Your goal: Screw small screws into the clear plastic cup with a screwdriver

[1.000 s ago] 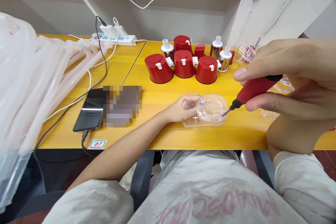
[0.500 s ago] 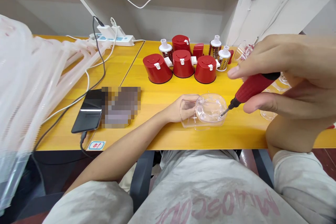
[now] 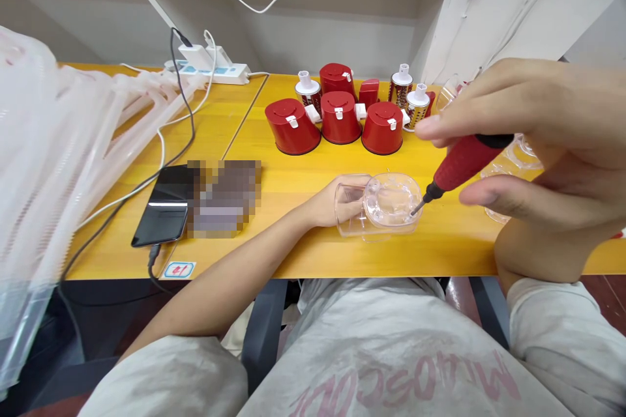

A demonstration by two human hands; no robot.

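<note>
My left hand (image 3: 328, 203) grips a clear plastic housing (image 3: 392, 221) just above the yellow table; its fingers show through the transparent wall. The housing's oval face is turned up towards me. A red and black screwdriver (image 3: 463, 160) slants down from the right, its tip at the lower right of that oval face. Around the handle is my right hand (image 3: 552, 137), with the forefinger stretched past it and the thumb below, slightly off the grip. Any screw under the tip is too small to make out.
Several red cup-shaped parts (image 3: 341, 118) and perforated drums with white tops (image 3: 417, 104) stand at the back. More clear plastic parts (image 3: 525, 151) lie behind my right hand. On the left are a phone (image 3: 162, 205), cables, a power strip (image 3: 235, 73) and plastic bags (image 3: 34, 176).
The screwdriver handle has shifted slightly left in my right hand, and the thumb stands further from it. The tip and the housing keep nearly the same place.
</note>
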